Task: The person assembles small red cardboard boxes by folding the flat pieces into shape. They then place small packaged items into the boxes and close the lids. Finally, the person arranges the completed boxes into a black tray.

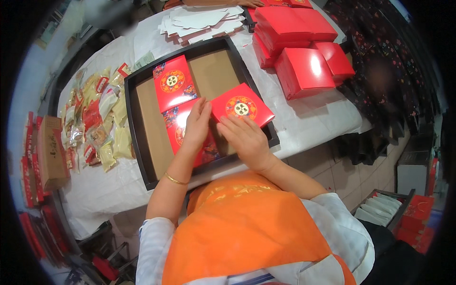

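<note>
A black-rimmed tray (pixel 138 142) with a brown base sits on the table before me. Two red boxes with round floral emblems lie in it end to end, the farther box (pixel 173 83) fully in sight and the nearer box (pixel 207 153) partly covered by my left hand (pixel 197 124). That hand stands on edge, fingers stretched, between the nearer box and a third red box (pixel 243 105). This third box is tilted and overlaps the tray's right side. My right hand (pixel 247 141) rests its outstretched fingertips on the third box's near edge.
Left of the tray lies a heap of small wrapped packets (pixel 97 114). Flat white cardboard pieces (pixel 202 23) are stacked at the back. Red boxes (pixel 304 71) are piled at the right, and a person's hand (pixel 249 3) shows at the far edge. A brown carton (pixel 53 152) stands far left.
</note>
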### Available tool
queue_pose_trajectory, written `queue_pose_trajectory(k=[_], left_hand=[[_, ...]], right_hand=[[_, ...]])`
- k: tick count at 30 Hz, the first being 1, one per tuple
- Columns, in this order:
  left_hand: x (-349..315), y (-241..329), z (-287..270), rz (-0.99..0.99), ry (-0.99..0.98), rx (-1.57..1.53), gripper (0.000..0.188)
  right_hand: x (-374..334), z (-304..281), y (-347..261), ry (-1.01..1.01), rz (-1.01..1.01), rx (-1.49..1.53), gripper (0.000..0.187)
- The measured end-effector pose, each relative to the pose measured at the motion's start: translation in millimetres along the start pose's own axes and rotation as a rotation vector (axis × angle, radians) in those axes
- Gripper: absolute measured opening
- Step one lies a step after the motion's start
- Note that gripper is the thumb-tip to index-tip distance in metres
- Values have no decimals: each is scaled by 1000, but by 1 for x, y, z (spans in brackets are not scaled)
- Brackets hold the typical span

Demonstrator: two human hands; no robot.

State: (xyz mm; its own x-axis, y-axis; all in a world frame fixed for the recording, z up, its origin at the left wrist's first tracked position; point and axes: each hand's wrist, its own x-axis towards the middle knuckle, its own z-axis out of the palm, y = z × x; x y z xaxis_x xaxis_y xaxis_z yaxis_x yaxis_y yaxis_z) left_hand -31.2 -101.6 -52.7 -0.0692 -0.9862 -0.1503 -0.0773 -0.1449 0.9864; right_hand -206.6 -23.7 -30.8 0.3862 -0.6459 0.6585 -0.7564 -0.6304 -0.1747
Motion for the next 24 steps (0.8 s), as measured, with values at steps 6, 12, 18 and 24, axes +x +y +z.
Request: queue_pose_trajectory(k=[6, 12, 18, 24], left_hand=[[23, -6, -1, 210, -169, 385, 44], [31, -6, 3, 307, -194, 457, 41], [31, 45, -4, -208, -337, 68, 37], [-23, 58, -32, -165, -239, 33, 16]], right_hand=[[-2, 12, -14, -78, 32, 12, 46], [-4, 5, -6, -103, 35, 67, 46], [8, -20, 18, -151, -126, 278, 43], [31, -59, 69, -356, -303, 129, 49]])
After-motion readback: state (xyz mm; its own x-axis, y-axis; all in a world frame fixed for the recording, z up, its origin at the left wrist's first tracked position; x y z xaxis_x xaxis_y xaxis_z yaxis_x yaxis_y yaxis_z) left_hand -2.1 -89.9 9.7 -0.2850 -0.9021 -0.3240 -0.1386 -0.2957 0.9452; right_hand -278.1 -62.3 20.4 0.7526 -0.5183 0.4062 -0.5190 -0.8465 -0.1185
